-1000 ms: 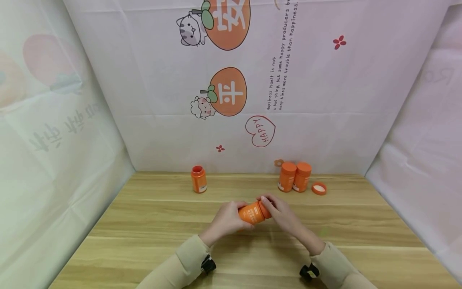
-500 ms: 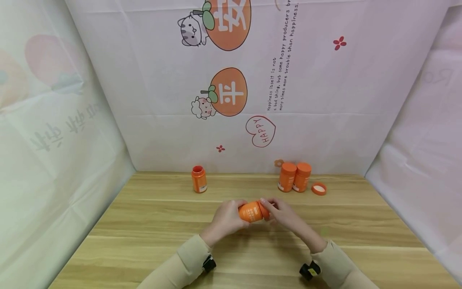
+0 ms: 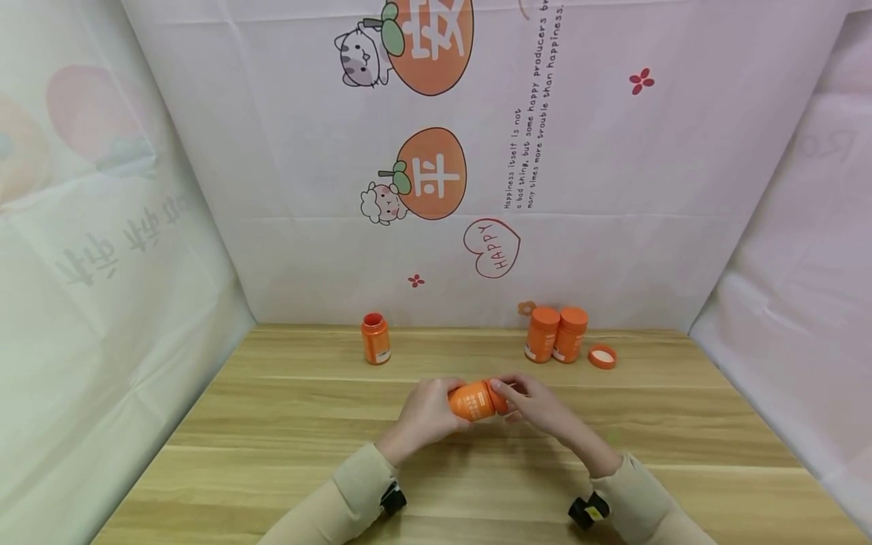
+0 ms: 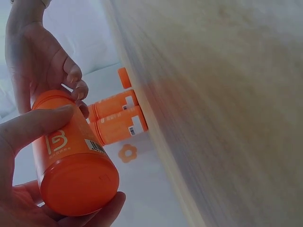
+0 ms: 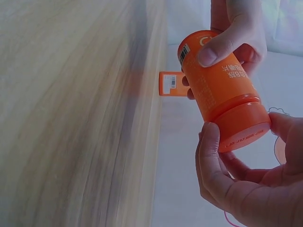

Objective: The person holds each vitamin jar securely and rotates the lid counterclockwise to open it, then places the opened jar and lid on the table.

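My left hand [image 3: 424, 412] grips the body of an orange pill bottle [image 3: 470, 402], which lies tilted above the table with its cap end toward the right. In the left wrist view the bottle's round base [image 4: 79, 184] faces the camera, and the left thumb lies along its side. My right hand [image 3: 541, 407] holds the orange cap [image 5: 244, 125] by its edge, thumb and fingers on opposite sides. The cap sits on the bottle's neck, with a narrow groove between cap and body in the right wrist view.
An uncapped orange bottle [image 3: 376, 342] stands at the back left of the wooden table [image 3: 306, 409]. Two capped bottles, a left one [image 3: 541, 337] and a right one [image 3: 570, 337], stand together at the back right. Beside them a loose cap [image 3: 602, 356] lies inside up. Printed cloth [image 3: 306, 250] hangs behind.
My right fingers have shifted their hold around the cap, and the right hand sits slightly lower and farther right. The held bottle has moved a little to the left; the left hand keeps its grip.
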Available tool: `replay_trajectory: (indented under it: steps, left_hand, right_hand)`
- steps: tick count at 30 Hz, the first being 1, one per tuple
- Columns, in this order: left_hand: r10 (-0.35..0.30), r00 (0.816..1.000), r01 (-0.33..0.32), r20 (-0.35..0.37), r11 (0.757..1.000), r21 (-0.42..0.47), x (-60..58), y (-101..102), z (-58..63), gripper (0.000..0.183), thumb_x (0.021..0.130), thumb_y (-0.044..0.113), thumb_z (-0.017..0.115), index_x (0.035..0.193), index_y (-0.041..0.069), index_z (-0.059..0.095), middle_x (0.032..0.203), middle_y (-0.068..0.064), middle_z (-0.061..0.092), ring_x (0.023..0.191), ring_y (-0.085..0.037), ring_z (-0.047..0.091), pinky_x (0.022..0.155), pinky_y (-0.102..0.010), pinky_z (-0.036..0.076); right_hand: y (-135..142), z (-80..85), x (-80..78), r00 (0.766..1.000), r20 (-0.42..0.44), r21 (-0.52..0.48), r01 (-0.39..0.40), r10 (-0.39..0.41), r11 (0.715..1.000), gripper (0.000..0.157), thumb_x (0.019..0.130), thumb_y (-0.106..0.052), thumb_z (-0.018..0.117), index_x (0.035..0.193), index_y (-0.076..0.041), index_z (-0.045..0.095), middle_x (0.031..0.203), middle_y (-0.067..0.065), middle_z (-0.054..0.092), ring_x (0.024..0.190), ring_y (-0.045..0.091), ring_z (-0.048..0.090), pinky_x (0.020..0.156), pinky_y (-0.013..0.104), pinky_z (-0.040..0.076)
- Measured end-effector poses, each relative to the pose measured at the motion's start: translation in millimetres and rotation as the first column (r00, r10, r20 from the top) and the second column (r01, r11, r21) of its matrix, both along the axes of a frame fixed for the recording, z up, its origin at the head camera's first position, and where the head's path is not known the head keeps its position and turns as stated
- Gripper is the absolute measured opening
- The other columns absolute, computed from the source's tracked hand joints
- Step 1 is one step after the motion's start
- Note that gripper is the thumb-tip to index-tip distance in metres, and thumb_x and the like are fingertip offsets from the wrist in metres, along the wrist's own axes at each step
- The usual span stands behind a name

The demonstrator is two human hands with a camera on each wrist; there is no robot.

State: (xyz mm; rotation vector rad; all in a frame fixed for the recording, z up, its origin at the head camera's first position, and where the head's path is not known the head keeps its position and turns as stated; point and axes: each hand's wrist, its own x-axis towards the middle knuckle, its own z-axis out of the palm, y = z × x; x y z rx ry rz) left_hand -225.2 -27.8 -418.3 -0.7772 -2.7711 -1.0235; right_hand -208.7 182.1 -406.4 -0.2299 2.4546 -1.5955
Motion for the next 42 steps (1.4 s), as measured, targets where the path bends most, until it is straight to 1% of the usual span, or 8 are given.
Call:
replay_trajectory:
  steps: [4,9,18,23,27,33,38,42]
  left_hand:
    - [-0.003,1.000,0.002,0.012,1.000,0.017,-0.2,-1,-0.4,0.049,0.062,0.021,0.087,0.106,0.010,0.068,0.092,0.002,0.068,0.076,-0.008,0.057,0.069,-0.026,0.047]
    - [-0.006,0.999,0.003,0.053,0.999,0.052,-0.5,-2,-0.2,0.052,0.061,0.023,0.087,0.109,0.010,0.069,0.095,0.001,0.069,0.079,-0.009,0.058,0.070,-0.026,0.048]
    - [-0.030,0.993,0.016,0.116,0.992,0.123,-2.3,-4,-1.8,0.053,0.059,0.023,0.088,0.108,0.013,0.070,0.095,0.002,0.070,0.078,-0.008,0.057,0.069,-0.026,0.047]
    - [-0.035,0.989,0.015,0.143,0.990,0.138,-1.8,-5,-1.1,0.053,0.059,0.023,0.088,0.108,0.013,0.070,0.094,0.002,0.069,0.078,-0.009,0.057,0.069,-0.026,0.047]
    - [-0.040,0.986,0.016,0.162,0.989,0.148,-1.5,-5,-0.6,0.053,0.059,0.022,0.088,0.108,0.012,0.070,0.094,0.002,0.069,0.077,-0.009,0.057,0.069,-0.027,0.047]
    - [-0.051,0.980,0.020,0.192,0.987,0.162,-1.7,-6,0.3,0.053,0.059,0.020,0.088,0.109,0.012,0.070,0.093,0.002,0.068,0.077,-0.010,0.056,0.070,-0.028,0.047]
    - [-0.056,0.976,0.021,0.209,0.986,0.165,-1.7,-6,1.0,0.054,0.059,0.020,0.088,0.110,0.012,0.070,0.094,0.001,0.068,0.078,-0.011,0.056,0.070,-0.028,0.047]
    - [-0.057,0.974,0.021,0.219,0.986,0.165,-0.9,-6,2.2,0.055,0.059,0.019,0.088,0.110,0.011,0.070,0.094,0.001,0.068,0.078,-0.010,0.057,0.070,-0.028,0.047]
  right_hand:
    - [1,1.4,0.2,0.999,-0.014,-0.001,-0.029,0.029,1.000,0.058,0.095,-0.042,0.052,0.131,0.003,0.046,0.120,0.021,0.056,0.094,0.020,0.062,0.080,0.042,0.055]
    - [3,3.7,1.5,0.998,-0.040,0.004,-0.056,0.056,0.998,0.057,0.095,-0.039,0.053,0.133,0.003,0.045,0.122,0.021,0.055,0.100,0.022,0.060,0.081,0.043,0.054]
    - [5,4.8,1.2,0.992,-0.077,0.014,-0.096,0.097,0.995,0.056,0.094,-0.037,0.056,0.133,0.002,0.046,0.123,0.021,0.056,0.099,0.023,0.061,0.080,0.043,0.054]
    - [9,6.9,2.4,0.985,-0.081,0.000,-0.154,0.154,0.988,0.055,0.095,-0.032,0.056,0.136,0.001,0.043,0.130,0.024,0.051,0.108,0.029,0.058,0.084,0.045,0.053]
    - [12,8.3,1.9,0.976,-0.091,0.001,-0.201,0.200,0.980,0.055,0.095,-0.031,0.057,0.138,0.000,0.042,0.135,0.023,0.047,0.116,0.035,0.054,0.088,0.046,0.051]
    - [17,7.5,-2.2,0.961,-0.127,0.035,-0.243,0.245,0.969,0.049,0.093,-0.028,0.060,0.136,-0.008,0.046,0.134,0.016,0.051,0.121,0.036,0.051,0.090,0.038,0.050]
    - [20,7.8,-4.9,0.936,-0.184,0.048,-0.295,0.299,0.954,0.047,0.091,-0.024,0.064,0.133,-0.012,0.048,0.132,0.014,0.053,0.121,0.040,0.049,0.091,0.037,0.049]
    - [23,7.1,-6.2,0.916,-0.215,0.004,-0.347,0.340,0.938,0.048,0.088,-0.017,0.067,0.132,-0.009,0.048,0.133,0.016,0.052,0.124,0.042,0.046,0.094,0.039,0.048]
